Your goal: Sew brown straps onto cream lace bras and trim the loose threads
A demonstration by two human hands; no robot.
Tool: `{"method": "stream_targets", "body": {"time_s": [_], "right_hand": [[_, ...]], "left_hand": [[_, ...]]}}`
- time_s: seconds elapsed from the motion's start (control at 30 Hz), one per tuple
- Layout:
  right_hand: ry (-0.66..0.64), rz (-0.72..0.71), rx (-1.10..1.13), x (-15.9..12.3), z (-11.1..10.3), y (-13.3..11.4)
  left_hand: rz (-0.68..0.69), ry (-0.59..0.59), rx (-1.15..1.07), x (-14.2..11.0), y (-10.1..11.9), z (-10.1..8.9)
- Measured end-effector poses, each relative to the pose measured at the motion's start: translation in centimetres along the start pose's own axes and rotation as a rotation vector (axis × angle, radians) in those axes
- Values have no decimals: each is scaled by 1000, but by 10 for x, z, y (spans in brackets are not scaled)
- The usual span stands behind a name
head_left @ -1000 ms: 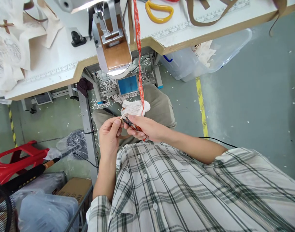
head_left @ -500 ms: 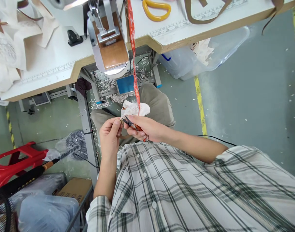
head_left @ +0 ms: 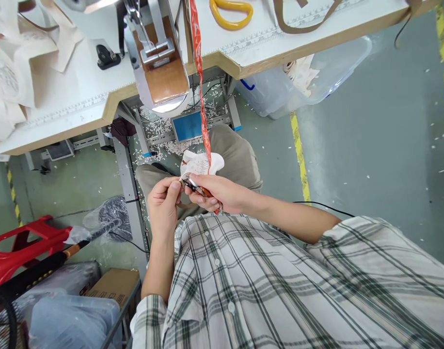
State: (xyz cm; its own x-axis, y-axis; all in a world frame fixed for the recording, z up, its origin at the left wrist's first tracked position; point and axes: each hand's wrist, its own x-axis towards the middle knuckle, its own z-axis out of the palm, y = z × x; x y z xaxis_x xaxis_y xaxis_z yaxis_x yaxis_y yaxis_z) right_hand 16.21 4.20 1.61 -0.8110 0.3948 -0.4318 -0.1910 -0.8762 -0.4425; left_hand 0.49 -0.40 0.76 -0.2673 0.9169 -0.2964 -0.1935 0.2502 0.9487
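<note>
My left hand (head_left: 163, 199) is closed in a pinch, thumb against fingers, on the edge of a small white cloth piece (head_left: 199, 163) with faint print and a brown mark. The cloth rests over my lap, partly behind my hands. In my right hand (head_left: 224, 191), closed around it, is a pair of thread snips (head_left: 199, 188) with orange-red handles. Their blades point left, right up against my left fingertips at the cloth's edge. A red twisted strip (head_left: 203, 114) runs from the table down to my right hand. Whether the blades touch the cloth is too small to tell.
A sewing machine (head_left: 167, 80) stands on the white table (head_left: 80, 104) above my lap. Yellow-handled scissors (head_left: 231, 24), brown straps (head_left: 294, 30) and white cloth pieces (head_left: 11, 72) lie there. A clear plastic bin (head_left: 280, 99) sits below; a red stool (head_left: 29, 242) is at left.
The snips have turned slightly in my right hand, and their blades now catch the light. Both hands stay at the same spot on the cloth. The view has shifted slightly.
</note>
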Motion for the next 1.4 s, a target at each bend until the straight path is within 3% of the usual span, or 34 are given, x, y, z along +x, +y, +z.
{"method": "stream_targets", "body": {"time_s": [0.27,0.53,0.67,0.87,1.23,1.3,1.4], "right_hand": [[50,4,-19,1,0,1],[94,91,-178,3,-7,-3],[83,82,-222,1,-9,-3],[49,48,-231,1,-14,0],[-95,94,-202,1,-18,1],[-74,5,-284,-5,-18,0],[152,-333,-610,-13,-15,-1]], "left_hand": [[142,-13,252,-2,-6,-4],[541,-108,675,1,0,-10],[612,-172,707,3,2,-13],[547,-180,634,3,-3,-15],[180,-108,199,-5,-14,-9],[144,-103,143,-5,-14,-9],[105,-89,106,-6,-13,-10]]}}
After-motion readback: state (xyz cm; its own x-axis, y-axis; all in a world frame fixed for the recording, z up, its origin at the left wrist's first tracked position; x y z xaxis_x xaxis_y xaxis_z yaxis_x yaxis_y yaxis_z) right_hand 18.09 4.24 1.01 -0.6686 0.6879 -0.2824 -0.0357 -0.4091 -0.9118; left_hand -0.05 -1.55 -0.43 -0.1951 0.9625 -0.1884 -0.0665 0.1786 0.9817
